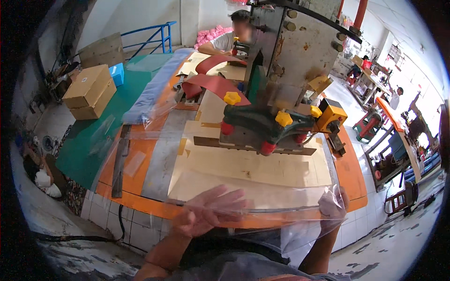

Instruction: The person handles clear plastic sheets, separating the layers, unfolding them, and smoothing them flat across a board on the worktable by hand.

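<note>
Grey clothing of the person fills the middle of the lower edge of the view, with a bare forearm rising on either side of it. Beyond it, a thin, transparent, colourless plastic sheet spans the gap between the hands, above the near edge of an orange-topped worktable. Left hand is positioned at the left portion of the sheet, fingers spread and palm turned upward; the film overlaps the fingers, and firm contact there cannot be confirmed. Right hand is closed on the right end of the sheet, where the material is bunched into whitish folds; a loose portion hangs below the near table edge, beside the right forearm. The hands are well apart. Beyond the sheet, a flat, cream-coloured rectangular board lies at the middle of the worktable. Over the far part of this board stands a press with a dark green cast frame, yellow star-shaped knobs and a long, narrow metal bar at its base. Near the left edge of the worktable lies a flat, dark metal strip. Toward the far edge, a dull red, curved flexible sheet extends beside the press.
</note>
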Demonstrator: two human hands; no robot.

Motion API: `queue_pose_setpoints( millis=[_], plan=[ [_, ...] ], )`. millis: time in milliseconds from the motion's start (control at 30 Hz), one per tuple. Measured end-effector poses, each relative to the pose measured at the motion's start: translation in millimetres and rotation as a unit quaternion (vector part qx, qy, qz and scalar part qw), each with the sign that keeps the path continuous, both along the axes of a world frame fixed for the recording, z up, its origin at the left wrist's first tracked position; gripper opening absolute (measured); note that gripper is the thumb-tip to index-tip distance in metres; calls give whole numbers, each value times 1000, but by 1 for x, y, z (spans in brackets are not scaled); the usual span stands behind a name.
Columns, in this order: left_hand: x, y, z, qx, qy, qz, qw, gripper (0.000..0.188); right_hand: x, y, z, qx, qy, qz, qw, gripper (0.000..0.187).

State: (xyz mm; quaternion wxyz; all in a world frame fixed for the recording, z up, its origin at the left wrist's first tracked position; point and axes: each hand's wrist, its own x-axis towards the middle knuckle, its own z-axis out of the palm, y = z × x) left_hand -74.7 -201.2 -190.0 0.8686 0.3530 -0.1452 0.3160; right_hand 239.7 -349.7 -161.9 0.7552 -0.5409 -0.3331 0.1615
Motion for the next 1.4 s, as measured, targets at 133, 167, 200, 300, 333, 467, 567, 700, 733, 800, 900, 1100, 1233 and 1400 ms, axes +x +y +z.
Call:
queue_pose_setpoints(
  millis=[133, 167, 200, 300, 333, 467, 567, 700, 733, 800, 900, 1100, 1233, 1400],
  plan=[
    [-5, 6, -3, -21, -52, 10, 998, 100, -2, 3, 3, -7, -34, -27, 999, 20],
    [-5, 6, -1, -22, -49, 10, 999, 100, -2, 3, 3, -9, -32, -28, 999, 20],
    [-5, 7, 1, -19, -35, 67, 997, 99, 0, 3, 3, -15, -29, -48, 998, 20],
    [-5, 4, 14, 39, 94, 205, 973, 93, 11, -2, -3, -7, -62, 2, 998, 16],
    [-5, 3, 17, 95, 204, 281, 933, 87, 15, -5, -5, 9, -99, 72, 992, 12],
    [-12, 6, 14, 39, 265, 352, 897, 54, 15, -12, 4, -60, -157, 65, 984, 30],
    [-16, 9, 21, 104, 247, 464, 844, 19, 18, -12, 10, -50, -109, 30, 992, 29],
    [-6, 0, 44, 147, 275, 423, 851, 17, 18, -14, 17, -15, -118, 30, 992, 30],
    [0, -3, 48, 178, 288, 401, 851, 17, 15, -14, 23, 4, -150, 59, 987, 31],
    [18, -4, 51, 210, 295, 373, 854, 17, -1, -11, 38, 13, -198, 55, 979, 34],
    [40, -7, 59, 255, 265, 303, 879, 23, -16, -4, 59, 12, -332, 47, 942, 44],
    [62, -14, 80, 419, 238, 295, 825, 36, -35, -6, 88, -47, -469, 34, 881, 29],
    [64, -16, 85, 479, 279, 275, 785, 43, -30, -16, 78, -78, -434, -11, 897, 22],
    [58, -11, 92, 446, 370, 149, 801, 54, -23, -11, 72, -101, -438, -42, 892, 21]
  ],
)
